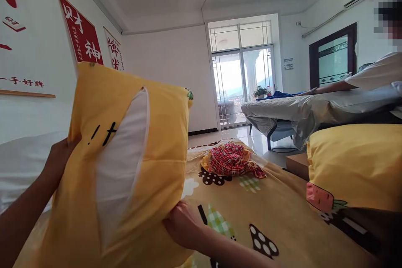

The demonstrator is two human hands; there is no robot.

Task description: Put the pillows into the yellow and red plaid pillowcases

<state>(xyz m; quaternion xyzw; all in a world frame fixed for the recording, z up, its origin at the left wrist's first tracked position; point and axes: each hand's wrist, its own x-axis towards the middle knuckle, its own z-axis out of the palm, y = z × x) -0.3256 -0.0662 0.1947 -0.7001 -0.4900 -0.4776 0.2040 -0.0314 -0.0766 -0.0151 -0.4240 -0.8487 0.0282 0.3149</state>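
A yellow pillow [166, 134] with small black printed marks is held upright before me, filling the left part of the head view. Through a long slit in its yellow case a white inner pillow [122, 167] shows. My left hand [60, 155] is closed on the pillow's left edge, its fingertips hidden by fabric. Low on the right side, my right hand [185, 224] pinches the yellow cloth. Beneath lies a tan blanket [282, 205] printed with dark dotted and green checked shapes.
A crumpled red plaid cloth [229, 160] rests on the blanket. At right sits another yellow pillow [358, 163] with a carrot print, beside a cardboard box [297, 165]. Behind, a person's white sleeve [377, 71] extends over a table [279, 106] covered in plastic sheeting.
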